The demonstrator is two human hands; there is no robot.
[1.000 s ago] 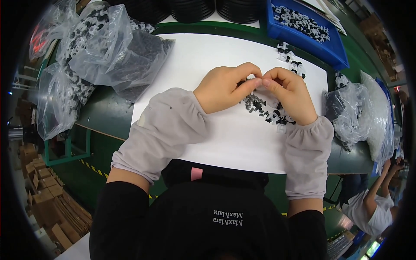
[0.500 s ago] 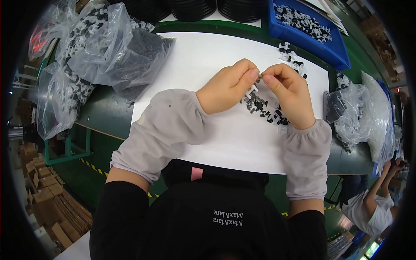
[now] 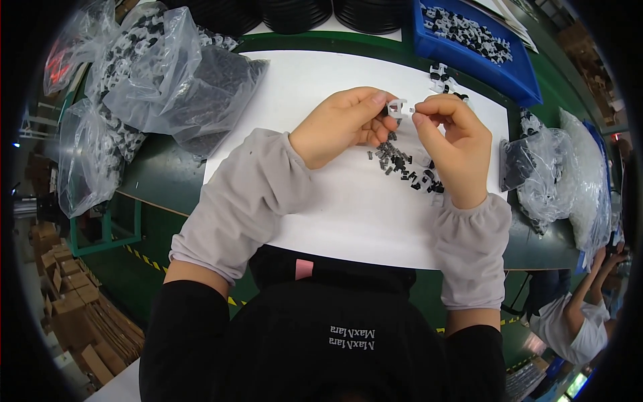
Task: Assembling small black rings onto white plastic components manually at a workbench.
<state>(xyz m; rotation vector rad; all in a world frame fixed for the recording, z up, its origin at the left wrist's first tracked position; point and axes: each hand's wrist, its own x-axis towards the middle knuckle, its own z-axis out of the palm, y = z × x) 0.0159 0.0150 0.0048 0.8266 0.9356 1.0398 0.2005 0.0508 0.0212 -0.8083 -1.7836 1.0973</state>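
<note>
Head view: over the white sheet (image 3: 348, 218), the left hand (image 3: 338, 127) pinches a white clip (image 3: 397, 106), likely light, stiff plastic best held by its edges, while the right hand (image 3: 461, 144) sits narrow beside it, gripping what I can't tell.

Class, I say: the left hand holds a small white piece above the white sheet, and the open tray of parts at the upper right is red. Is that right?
Not quite: the tray is blue, as the head view shows. The left hand does hold a small white piece above the white sheet.
</note>
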